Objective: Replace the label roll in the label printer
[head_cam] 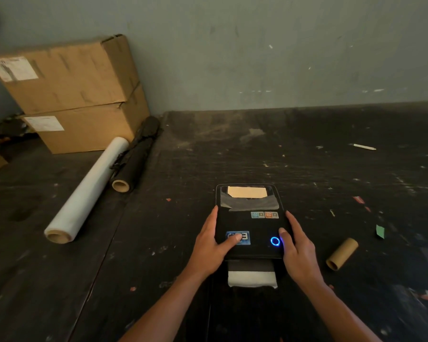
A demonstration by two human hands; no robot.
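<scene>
A black label printer (251,225) lies on the dark table in front of me with its lid down. A blue ring light (275,241) glows on its top. Through the lid's window a tan roll (247,192) shows. White label paper (252,278) sticks out of the front slot. My left hand (211,245) grips the printer's left side, thumb pressing on a blue sticker. My right hand (297,250) grips the right side, thumb beside the ring light. An empty cardboard core (342,254) lies to the right of the printer.
Two stacked cardboard boxes (77,95) stand at the back left against the wall. A clear film roll (84,193) and a black roll (136,156) lie beside them. A white pen (362,146) lies far right. A green scrap (380,231) and paper bits dot the table.
</scene>
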